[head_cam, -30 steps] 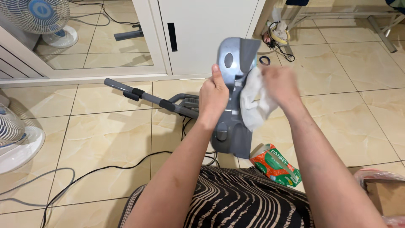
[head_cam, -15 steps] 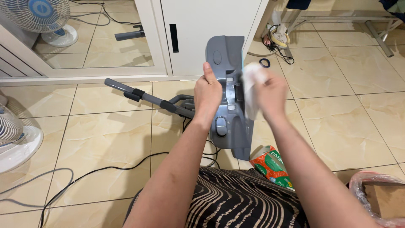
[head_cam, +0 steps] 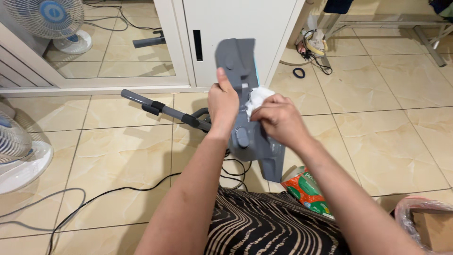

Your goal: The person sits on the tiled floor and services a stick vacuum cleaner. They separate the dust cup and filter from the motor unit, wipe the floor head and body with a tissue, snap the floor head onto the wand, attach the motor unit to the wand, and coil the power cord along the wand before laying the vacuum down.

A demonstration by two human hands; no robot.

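Far to the left of the hands, two fans are seen on the tiled floor [head_cam: 391,118]: one white standing fan [head_cam: 47,21] up by the glass door and a second fan [head_cam: 16,151] cut off at the picture's edge. Nearer, one grey vacuum handle [head_cam: 163,109] lies slanted on the floor, running up to the left hand [head_cam: 222,101]. That hand is closed around the left edge of one grey vacuum body [head_cam: 247,108], held off the floor with its long axis running away from the person, top end farthest. The right hand [head_cam: 278,118], just beside it, is curled shut on one white cloth [head_cam: 258,97], pressed against the body's middle; both hands touch the body alike. Below the right hand, one green packet [head_cam: 306,191] lies on the floor.
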